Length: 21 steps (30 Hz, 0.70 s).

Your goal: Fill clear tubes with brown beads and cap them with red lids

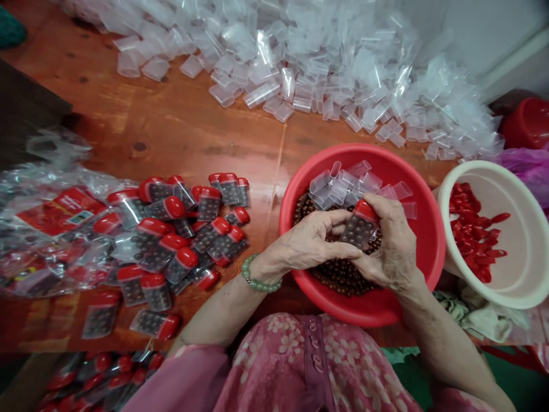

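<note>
Clock positions were taken from the round red plastic basin [373,316]. Above its centre, both hands held one small flat clear plastic container with a red cap and dark brown beads inside [359,233]. The left hand [312,240] was partly closed, fingers and thumb gripping the container's lower left side; the right hand [394,243] curled round its right side, upper fingers at the cap (some fingertips were hidden). In my judgement the step in hand was seating or checking the cap. The next move appeared to call for firm pressure on the cap with the container body braced.

In the basin, loose brown beads [343,280] lay toward seven o'clock and clear open-ended plastic sleeves [338,189] toward eleven. A white plastic bucket [521,243] stood at three, holding loose red plastic caps [472,229].

The reddish-brown wooden table [184,120] bore a large heap of similar sleeves [291,80] from eleven to one. Capped, bead-filled containers [155,257] were piled at nine, beside a crinkled clear plastic bag with red printed labels [62,212]. More capped containers [103,380] lay below the table edge at eight. A pale wall [463,28] showed at one.
</note>
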Tool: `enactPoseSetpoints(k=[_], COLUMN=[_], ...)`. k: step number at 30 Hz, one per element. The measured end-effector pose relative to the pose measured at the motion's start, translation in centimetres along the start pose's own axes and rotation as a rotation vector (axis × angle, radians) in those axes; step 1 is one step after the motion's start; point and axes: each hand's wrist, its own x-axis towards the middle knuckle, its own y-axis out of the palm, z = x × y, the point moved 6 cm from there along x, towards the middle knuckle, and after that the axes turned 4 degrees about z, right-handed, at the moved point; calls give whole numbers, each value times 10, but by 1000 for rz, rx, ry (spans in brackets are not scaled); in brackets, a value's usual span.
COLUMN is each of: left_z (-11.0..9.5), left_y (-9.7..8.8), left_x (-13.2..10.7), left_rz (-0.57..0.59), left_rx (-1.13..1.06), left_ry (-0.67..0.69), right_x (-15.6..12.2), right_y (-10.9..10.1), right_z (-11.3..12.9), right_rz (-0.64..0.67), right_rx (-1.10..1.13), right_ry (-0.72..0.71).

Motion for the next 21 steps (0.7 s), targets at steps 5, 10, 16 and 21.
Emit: enactPoseSetpoints(k=[5,10,16,21], left_z=[0,-2,6,9], left_y=[1,-2,2,9], left_x=[-1,-2,2,0], left_rz=[14,18,-48,-248], left_rx=[8,29,-121,-22], left_ry=[-17,18,51,144], right_x=[-1,2,2,0], right_y=[1,7,8,3], right_z=[-1,3,12,15], right_rz=[11,73,81,62], right_rx=[-52,28,63,54], right_ry=[-17,-38,-89,-83])
